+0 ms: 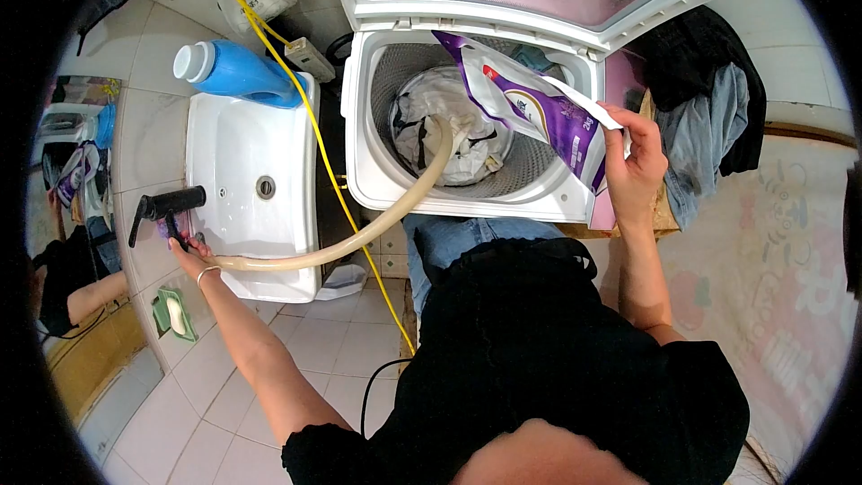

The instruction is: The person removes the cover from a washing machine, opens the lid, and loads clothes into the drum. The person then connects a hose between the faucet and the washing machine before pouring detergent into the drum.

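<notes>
The left hand (190, 256) is closed at the beige hose (359, 238), beside the left sink (224, 180). Farther right, the right hand (636, 162) pinches the purple-white detergent pouch (539, 108), slanting over the washing tub (521, 181), which contains white clothes (458, 117).

Glossy white sink (235, 153), smooth.

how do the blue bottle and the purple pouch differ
The blue bottle has a white cap; the purple pouch has white areas and printing. The blue bottle sits at the corner of the sink, untouched; the right hand holds the purple pouch over the open washer. The blue bottle looks rounded, the purple pouch flatter.
</notes>
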Available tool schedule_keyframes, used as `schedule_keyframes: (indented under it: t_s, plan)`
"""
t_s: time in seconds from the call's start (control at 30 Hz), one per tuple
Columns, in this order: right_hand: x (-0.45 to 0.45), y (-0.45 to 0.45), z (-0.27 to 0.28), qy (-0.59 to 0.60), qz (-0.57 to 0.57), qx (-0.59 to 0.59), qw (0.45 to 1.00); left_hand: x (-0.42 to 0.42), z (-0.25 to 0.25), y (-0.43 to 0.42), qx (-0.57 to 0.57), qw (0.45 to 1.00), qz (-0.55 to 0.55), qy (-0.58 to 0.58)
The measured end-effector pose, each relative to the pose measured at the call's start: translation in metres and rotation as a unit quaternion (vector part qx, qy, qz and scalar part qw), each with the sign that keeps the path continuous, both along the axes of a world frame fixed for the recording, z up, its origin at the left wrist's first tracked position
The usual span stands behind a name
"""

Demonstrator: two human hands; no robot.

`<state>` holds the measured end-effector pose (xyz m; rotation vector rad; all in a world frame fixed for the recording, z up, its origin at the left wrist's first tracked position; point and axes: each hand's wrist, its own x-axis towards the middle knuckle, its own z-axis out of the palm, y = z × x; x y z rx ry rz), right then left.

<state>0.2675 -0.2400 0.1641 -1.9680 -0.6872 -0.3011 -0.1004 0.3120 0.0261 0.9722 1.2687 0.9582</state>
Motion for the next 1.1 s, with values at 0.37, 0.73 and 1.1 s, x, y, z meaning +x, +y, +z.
schedule_keyframes:
  t_s: [0.37, 0.73, 1.1]
  plan:
    - [-0.0013, 0.0019, -0.0001, 0.003, -0.003, -0.002, 1.0, -0.0007, -0.001, 0.001, -0.007, 1.0, 0.002, 0.004]
    - [-0.0003, 0.0014, -0.0024, 0.002, 0.003, -0.001, 1.0, 0.0004, 0.0001, 0.0002, -0.007, 1.0, 0.004, 0.005]
    - [-0.0066, 0.0048, -0.004, 0.035, 0.009, 0.002, 0.999, 0.0051, 0.0048, -0.0046, -0.011, 1.0, 0.018, 0.021]
